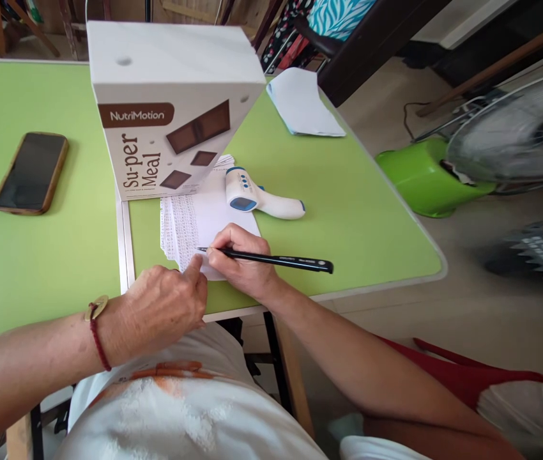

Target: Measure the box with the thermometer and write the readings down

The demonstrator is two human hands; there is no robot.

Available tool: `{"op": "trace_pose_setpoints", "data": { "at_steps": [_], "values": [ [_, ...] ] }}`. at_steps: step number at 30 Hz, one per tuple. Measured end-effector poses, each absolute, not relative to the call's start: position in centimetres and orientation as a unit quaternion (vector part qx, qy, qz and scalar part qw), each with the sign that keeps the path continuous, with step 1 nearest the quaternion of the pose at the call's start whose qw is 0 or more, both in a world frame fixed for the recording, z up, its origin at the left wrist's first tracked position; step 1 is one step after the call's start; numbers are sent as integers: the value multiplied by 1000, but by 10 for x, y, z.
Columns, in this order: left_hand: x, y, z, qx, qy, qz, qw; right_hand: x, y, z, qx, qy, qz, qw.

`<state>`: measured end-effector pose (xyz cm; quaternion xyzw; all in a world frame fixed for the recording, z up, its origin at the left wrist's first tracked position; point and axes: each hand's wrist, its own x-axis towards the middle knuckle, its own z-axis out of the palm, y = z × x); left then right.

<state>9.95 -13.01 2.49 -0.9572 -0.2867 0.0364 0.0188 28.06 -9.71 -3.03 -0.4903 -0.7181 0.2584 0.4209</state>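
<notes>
A black pen [290, 260] is pinched in my right hand [245, 259], its tip touching a white paper sheet [221, 217] near rows of small handwriting. My left hand [166, 297] holds nothing; its index finger stretches out to the paper just below the pen tip, while its other fingers are partly hidden beneath. On the upper part of the sheets lies a white and blue infrared thermometer [276, 204]. Behind the paper, a white box [142, 153] printed "NutriMotion Su-per Meal" stands upright, covering part of the sheets.
To the left, a smartphone [32, 172] lies on the green table [348, 236]. Folded white papers [303, 102] rest at the table's far right corner. Beyond the right edge are a green bucket [425, 179] and a fan [515, 128] on the floor side.
</notes>
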Motion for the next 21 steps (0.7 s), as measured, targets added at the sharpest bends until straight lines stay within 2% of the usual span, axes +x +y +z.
{"op": "trace_pose_setpoints", "data": {
  "at_steps": [21],
  "values": [
    [98,-131,24,-957,-286,47,23,281,-97,-32,-490,-723,236,425]
  ]
}}
